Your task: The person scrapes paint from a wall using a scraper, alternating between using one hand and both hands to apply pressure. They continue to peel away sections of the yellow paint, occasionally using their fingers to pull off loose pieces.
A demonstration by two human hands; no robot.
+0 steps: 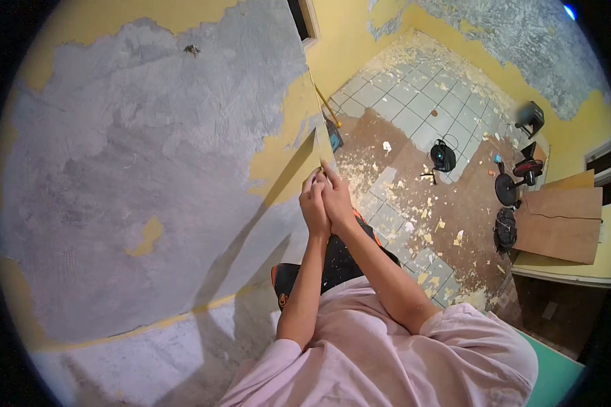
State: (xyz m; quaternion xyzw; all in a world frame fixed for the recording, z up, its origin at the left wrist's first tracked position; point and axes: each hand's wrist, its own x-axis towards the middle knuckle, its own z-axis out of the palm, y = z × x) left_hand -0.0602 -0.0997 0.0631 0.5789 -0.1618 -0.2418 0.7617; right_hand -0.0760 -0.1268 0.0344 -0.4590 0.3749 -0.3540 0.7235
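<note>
My left hand (314,207) and my right hand (337,203) are clasped together in front of me, fingers closed, beside the wall's corner edge. One right finger points up along that edge. Whatever they grip is mostly hidden by the fingers, and I cannot tell what it is. Close by on the left is the wall (170,156), bare grey over most of its face. A strip of yellow paint (278,159) with ragged edges remains by the corner, near my fingertips. My arms' shadow falls across the wall.
Paint flakes (428,237) litter the tiled floor (414,91) and a brown sheet (387,136). A black bag (443,156) lies on it. To the right stand a fan (506,190) and a wooden board (560,224). A yellow pole (328,107) leans behind the corner.
</note>
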